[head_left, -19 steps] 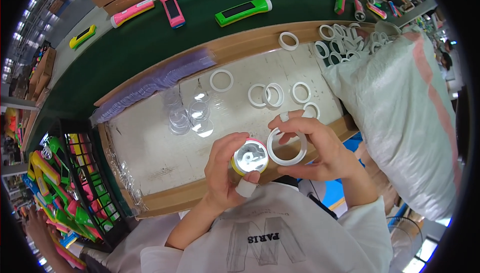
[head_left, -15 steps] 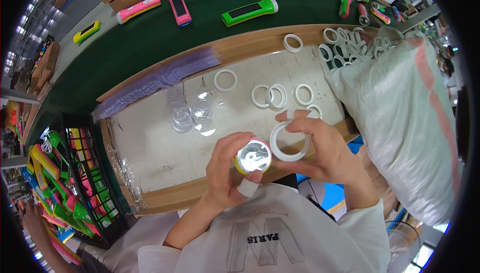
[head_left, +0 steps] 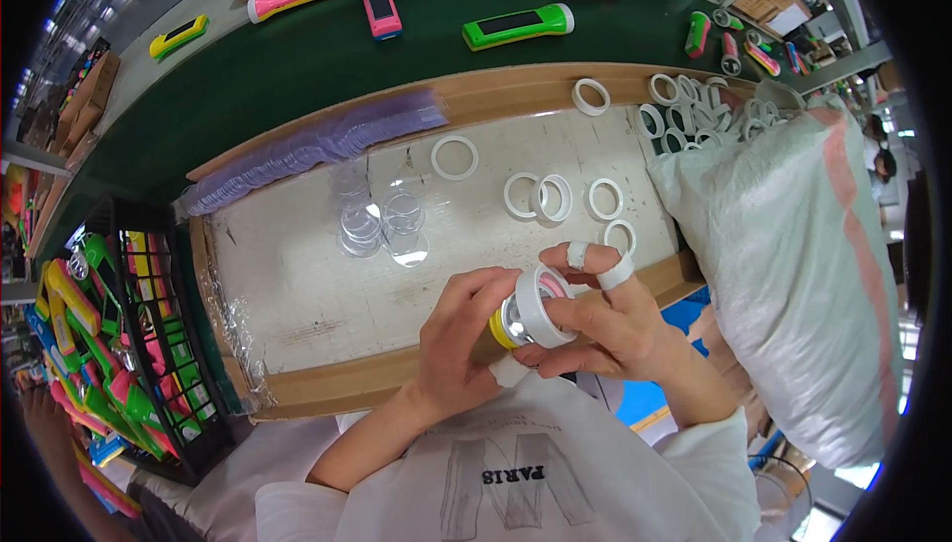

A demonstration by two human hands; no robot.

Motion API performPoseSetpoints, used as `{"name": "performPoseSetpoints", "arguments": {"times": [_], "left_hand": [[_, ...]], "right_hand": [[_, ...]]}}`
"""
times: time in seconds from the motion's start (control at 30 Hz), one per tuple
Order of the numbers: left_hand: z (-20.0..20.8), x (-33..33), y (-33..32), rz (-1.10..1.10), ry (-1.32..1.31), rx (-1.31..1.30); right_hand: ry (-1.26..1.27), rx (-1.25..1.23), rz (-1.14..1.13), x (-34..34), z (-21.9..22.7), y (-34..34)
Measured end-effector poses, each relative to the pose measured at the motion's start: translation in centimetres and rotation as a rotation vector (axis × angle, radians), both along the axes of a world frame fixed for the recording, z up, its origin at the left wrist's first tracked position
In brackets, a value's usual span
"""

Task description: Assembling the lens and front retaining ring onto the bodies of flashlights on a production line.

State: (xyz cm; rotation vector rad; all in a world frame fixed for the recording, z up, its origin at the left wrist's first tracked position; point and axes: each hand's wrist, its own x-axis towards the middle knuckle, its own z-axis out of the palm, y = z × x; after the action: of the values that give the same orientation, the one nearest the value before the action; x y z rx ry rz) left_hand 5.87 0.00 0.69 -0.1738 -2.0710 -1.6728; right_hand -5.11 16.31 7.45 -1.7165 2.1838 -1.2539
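Note:
My left hand [head_left: 461, 329] is closed around a flashlight [head_left: 509, 326], whose silvery head with a yellow edge faces my right hand. My right hand [head_left: 620, 319] grips a white plastic ring [head_left: 541, 306] between thumb and fingers. The ring is at the flashlight's head, tilted; whether it is seated on it I cannot tell. White tape wraps some of my fingertips. Beyond my hands, a white ring [head_left: 551, 199] leans on another on the pale board, and several clear discs [head_left: 382, 225] lie to the left of them.
A cardboard rim [head_left: 327, 383] borders the board [head_left: 288, 284]. A row of clear discs [head_left: 317, 150] lines its far left. White rings [head_left: 694, 96] pile up by a large white sack [head_left: 793, 264] at right. A black crate [head_left: 164, 344] of flashlights stands left; more flashlights [head_left: 518, 26] lie beyond.
My right hand has brought the white ring left against the flashlight's head. The flashlight has turned to face right and shifted slightly right. The view has shifted a little.

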Motion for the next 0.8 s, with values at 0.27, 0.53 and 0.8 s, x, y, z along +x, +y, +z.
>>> {"name": "performPoseSetpoints", "arguments": {"times": [0.27, 0.53, 0.8], "left_hand": [[0.7, -0.3, -1.2, -0.050, -0.012, -0.137], [1.9, 1.2, -0.6, 0.006, 0.003, -0.516], [1.9, 1.4, 1.2, 0.159, 0.149, -0.671]], "right_hand": [[0.198, 0.100, -0.055, 0.8, 0.9, 0.4], [0.243, 0.058, -0.080, 1.7, 0.0, 1.5], [0.128, 0.605, -0.017, 2.9, 6.1, 0.0]]}}
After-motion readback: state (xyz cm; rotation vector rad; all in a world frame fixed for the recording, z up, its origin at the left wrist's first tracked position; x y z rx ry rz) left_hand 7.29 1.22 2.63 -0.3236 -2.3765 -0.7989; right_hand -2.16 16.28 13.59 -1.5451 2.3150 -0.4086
